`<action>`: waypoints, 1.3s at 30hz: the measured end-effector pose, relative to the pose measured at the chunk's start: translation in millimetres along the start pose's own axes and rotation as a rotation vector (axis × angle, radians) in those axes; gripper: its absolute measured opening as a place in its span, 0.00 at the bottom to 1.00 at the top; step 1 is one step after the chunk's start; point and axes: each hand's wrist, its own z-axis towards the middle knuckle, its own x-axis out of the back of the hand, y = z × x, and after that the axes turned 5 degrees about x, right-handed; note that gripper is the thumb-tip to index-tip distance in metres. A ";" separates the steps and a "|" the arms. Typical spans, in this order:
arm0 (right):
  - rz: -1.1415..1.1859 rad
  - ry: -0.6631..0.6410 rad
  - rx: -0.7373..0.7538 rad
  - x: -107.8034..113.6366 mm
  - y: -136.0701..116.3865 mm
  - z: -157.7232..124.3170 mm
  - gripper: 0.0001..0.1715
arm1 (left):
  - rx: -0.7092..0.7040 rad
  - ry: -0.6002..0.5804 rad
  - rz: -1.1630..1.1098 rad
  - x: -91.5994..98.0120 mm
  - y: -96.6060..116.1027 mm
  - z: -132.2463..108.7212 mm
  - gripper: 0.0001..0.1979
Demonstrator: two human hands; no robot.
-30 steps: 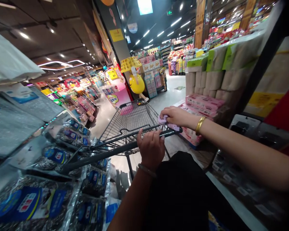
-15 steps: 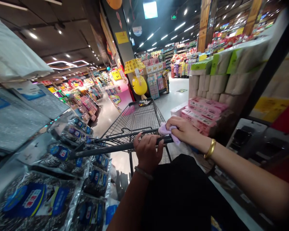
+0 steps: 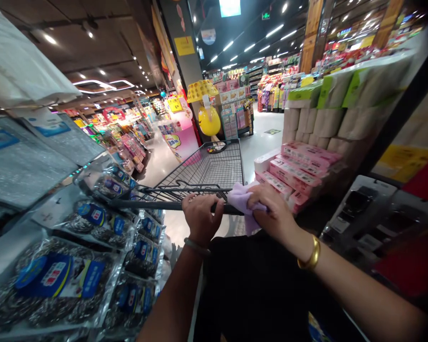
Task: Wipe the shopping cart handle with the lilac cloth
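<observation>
- Cloth lies bunched over the right part of the handle, one loose fold hanging below it.
- Right hand is curled around the cloth, fingers gathered; some fingertips are hidden, so how hard they press cannot be told.
- Left hand is clamped over the handle, near the cloth but apart from it.
- Slipping seems the likeliest trouble: with the cloth bunched and not wrapped flat, it could slide off the handle if the right fingers loosen.
- That hanging fold might also snag or bunch further if it gets caught between palm and handle.
- Cart could swing if the right hand pushes harder than the left steadies; its left end might then knock the packs, or its right side the boxes.
- Bangle might tap the handle if the right wrist moves closer to it.
- Compared with a second ago, the handle runs nearly level, where it sloped up to the right.
- Its right end, then visible past the cloth, is now hidden by cloth and right hand.
- More of the cloth shows, and it hangs lower; both hands appear further apart, the left shifted leftward in view.
</observation>
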 end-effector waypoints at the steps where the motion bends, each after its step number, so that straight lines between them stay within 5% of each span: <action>1: 0.000 0.020 -0.017 -2.1 -1.2 -4.5 0.08 | 0.011 -0.008 0.003 1.8 -2.6 0.6 0.17; 5: -0.047 0.123 -0.154 -12.4 -0.3 -15.9 0.09 | 0.053 -0.064 0.012 10.0 -11.1 1.9 0.21; 10: -0.033 0.034 -0.055 -24.4 -9.6 -26.5 0.10 | 0.121 -0.124 0.019 18.7 -21.9 3.2 0.24; 19: -0.086 0.082 -0.145 -34.3 6.9 -31.1 0.08 | 0.208 -0.095 0.034 24.8 -24.3 -2.9 0.22; 27: -0.053 0.038 0.053 -50.5 -48.0 -22.6 0.12 | 0.187 -0.116 0.022 31.5 -39.3 -8.4 0.22; 31: -0.047 0.012 0.069 -58.0 -49.6 -18.6 0.12 | 0.180 -0.162 0.042 41.1 -49.1 -8.7 0.22; 34: -0.081 0.053 -0.028 -65.6 -45.4 -20.4 0.11 | 0.223 -0.172 0.057 53.0 -33.6 -15.4 0.21; 39: -0.045 0.033 0.067 -80.6 -52.1 -28.6 0.14 | 0.304 -0.168 0.007 69.8 15.3 -41.5 0.15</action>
